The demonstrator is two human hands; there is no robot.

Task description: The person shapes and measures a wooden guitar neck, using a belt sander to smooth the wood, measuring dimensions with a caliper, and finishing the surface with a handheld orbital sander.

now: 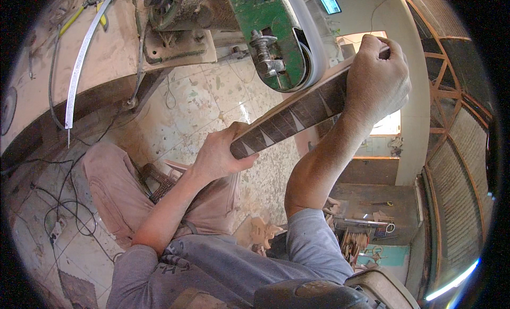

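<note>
Holding a long, dark-brown, fretted wooden neck with pale triangular inlays [289,123] slantwise across the centre of the frame.
Gripped its lower-left end in the left hand [215,155], wrapping the fingers along the upper edge and laying the thumb by the lower corner; clasped its upper-right end in the right hand [380,78] with tightly curled fingers. Held the upper edge right by the rounded end of a green metal belt sander [279,27] at top centre, but could not tell contact from a narrow gap. Faced a curved, dusty workbench [106,54] at upper left, bearing a long whitish strip [85,51].
</note>
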